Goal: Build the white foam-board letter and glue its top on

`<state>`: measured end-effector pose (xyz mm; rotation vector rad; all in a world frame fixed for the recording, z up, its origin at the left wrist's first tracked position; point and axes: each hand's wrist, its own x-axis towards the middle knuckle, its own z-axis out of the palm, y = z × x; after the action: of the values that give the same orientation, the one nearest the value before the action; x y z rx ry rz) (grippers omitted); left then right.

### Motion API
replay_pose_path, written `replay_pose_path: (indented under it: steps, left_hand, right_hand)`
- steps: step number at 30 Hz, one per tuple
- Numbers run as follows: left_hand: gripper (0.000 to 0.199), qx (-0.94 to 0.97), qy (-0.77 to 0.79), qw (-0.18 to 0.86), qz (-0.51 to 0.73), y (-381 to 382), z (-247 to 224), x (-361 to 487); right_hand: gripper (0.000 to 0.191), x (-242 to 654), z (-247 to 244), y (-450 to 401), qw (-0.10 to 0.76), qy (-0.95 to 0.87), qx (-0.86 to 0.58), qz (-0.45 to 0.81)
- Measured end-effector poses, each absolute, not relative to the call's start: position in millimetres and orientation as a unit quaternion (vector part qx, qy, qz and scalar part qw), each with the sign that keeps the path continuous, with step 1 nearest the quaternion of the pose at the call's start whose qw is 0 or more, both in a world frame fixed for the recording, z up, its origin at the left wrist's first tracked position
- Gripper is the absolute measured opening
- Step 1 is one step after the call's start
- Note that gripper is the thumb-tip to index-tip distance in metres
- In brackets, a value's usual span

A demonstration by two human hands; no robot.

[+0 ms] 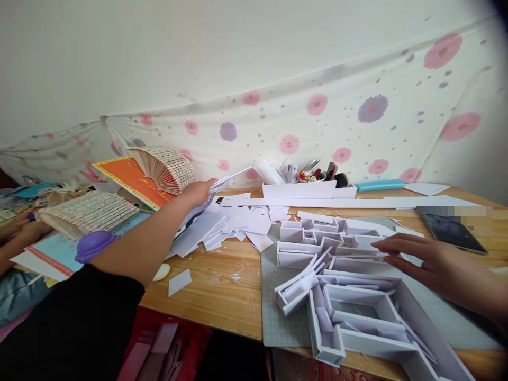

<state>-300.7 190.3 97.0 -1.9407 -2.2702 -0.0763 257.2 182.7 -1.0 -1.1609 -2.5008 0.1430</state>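
My left hand [200,193] reaches out over the heap of white cut pieces [234,219], closed on a thin white board sheet [228,181] that is tilted up. Part of its fingers is hidden behind the sheet. My right hand [432,262] hovers at the right of the white board boxes [361,312], fingers stretched out and slightly apart, with nothing seen in them. Whether its fingertips touch the box walls I cannot tell. Several open boxes and frames, some with loose strips inside, lie on the grey cutting mat [283,330].
A long white strip [337,202] runs along the back, before a white tray [301,189] of small items. A dark phone [452,227] lies at right. Folded slatted fans [166,166] and an orange card [130,177] are at left, near another person's hands [35,230].
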Motion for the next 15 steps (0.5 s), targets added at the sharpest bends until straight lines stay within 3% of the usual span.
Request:
replay_pose_path:
  steps: [6, 15]
  left_hand:
    - [0.047, -0.632, -0.767, 0.107, 0.022, 211.0, 67.0, -289.1]
    - [0.065, -0.657, -0.744, 0.066, 0.096, 200.6, 9.9, -273.2]
  right_hand:
    - [0.036, 254.1, -3.1, 185.0, 0.177, -0.896, -0.404, 0.048]
    - [0.038, 247.9, 2.5, 180.0, 0.175, -0.902, -0.39, 0.063]
